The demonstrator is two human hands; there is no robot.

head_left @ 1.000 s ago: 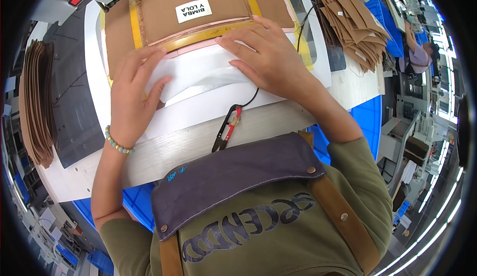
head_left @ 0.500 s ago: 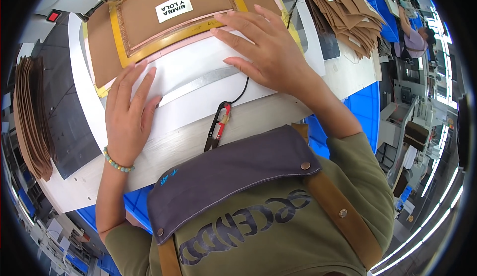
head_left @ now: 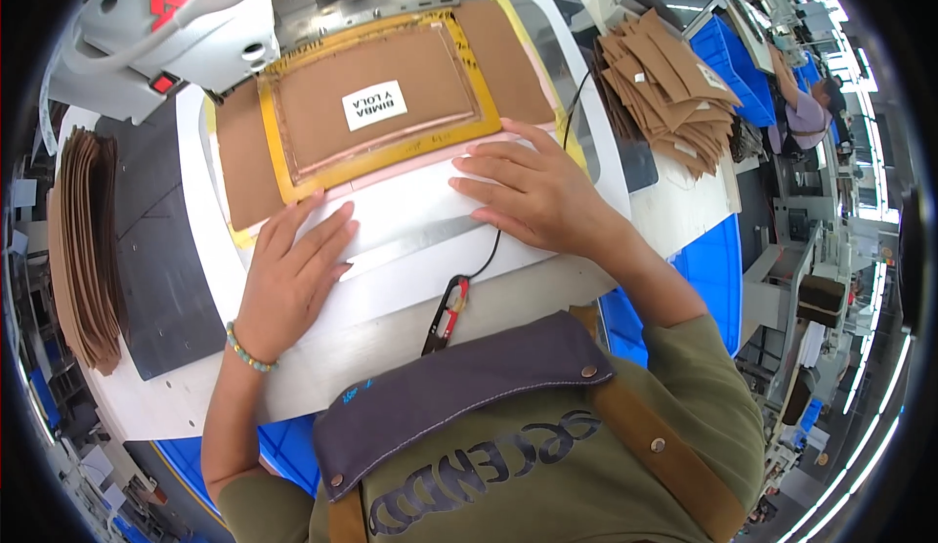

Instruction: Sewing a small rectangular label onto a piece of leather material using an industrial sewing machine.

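A brown sheet (head_left: 430, 62) lies flat on a white board (head_left: 401, 255), with a yellow rectangular frame (head_left: 415, 143) on top of it. Inside the frame a white printed label (head_left: 374, 106) sits on the brown surface. My left hand (head_left: 288, 284), palm down with fingers spread, has its fingertips at the frame's near left corner. Near the frame's right corner my right hand (head_left: 537, 191) lies with fingers stretched out, its forefinger at the edge. Neither hand grips anything. Red-and-black thread snips (head_left: 447, 313) on a black cord lie between my forearms.
A grey machine (head_left: 147, 44) stands over the far left side. Folded brown pieces (head_left: 83, 250) are stacked at the left; more brown pieces (head_left: 664, 93) pile up at the right beside a blue bin (head_left: 733, 69). A person (head_left: 806, 118) works at the far right.
The whole view has tilted, so more of the machine shows at the top. My right hand has drawn back from the frame's near edge toward its right corner; my left hand stays by the left corner.
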